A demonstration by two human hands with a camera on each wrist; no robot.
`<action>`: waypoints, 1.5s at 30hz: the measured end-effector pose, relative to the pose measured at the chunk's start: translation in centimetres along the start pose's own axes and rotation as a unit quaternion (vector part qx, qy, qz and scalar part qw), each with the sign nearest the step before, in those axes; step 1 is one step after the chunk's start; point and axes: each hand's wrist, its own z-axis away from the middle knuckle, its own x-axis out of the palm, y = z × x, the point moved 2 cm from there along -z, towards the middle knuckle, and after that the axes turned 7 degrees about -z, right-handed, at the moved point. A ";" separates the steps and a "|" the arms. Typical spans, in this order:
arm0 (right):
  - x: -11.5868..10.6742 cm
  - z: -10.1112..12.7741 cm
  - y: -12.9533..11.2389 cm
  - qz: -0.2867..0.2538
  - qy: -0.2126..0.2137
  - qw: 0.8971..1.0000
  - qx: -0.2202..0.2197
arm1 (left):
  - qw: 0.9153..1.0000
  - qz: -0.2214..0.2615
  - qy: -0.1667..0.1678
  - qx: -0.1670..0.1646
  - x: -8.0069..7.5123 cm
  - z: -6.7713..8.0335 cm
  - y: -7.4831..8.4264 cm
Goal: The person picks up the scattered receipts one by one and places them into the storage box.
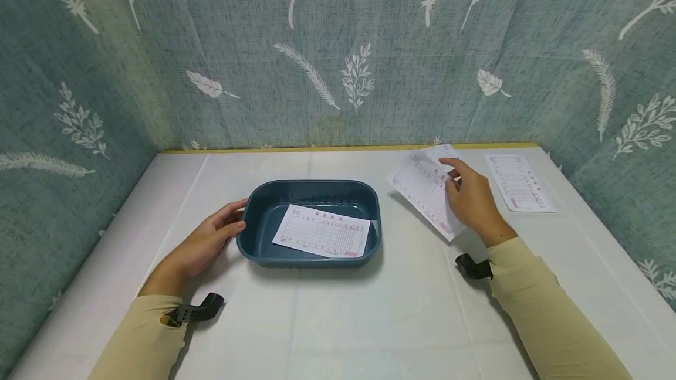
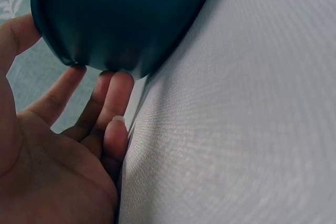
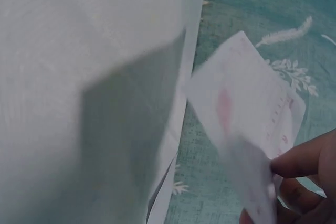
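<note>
My left hand (image 1: 208,236) is at the left end of a dark blue rectangular basin (image 1: 308,263), fingertips against its outer wall and thumb at the rim. In the left wrist view, the fingers (image 2: 118,95) meet the outside of the basin. A printed paper slip (image 1: 322,233) lies inside the basin, tilted slightly. To the right of the basin, my right hand (image 1: 472,198) pinches a printed paper slip (image 1: 422,186) by its edge. The right wrist view shows this slip (image 3: 247,98) raised, its shadow on the white cloth.
Another slip (image 1: 442,151) shows partly behind the held one, near the table's back edge. A further printed slip (image 1: 520,183) lies at the right. The table (image 1: 317,321) has a white cover, and leaf-patterned green fabric (image 1: 237,40) stands around it.
</note>
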 end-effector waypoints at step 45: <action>0.8 2.3 -6.7 -0.096 0.042 0.984 -0.144 | 1.000 0.008 0.002 0.001 0.0 -0.1 0.0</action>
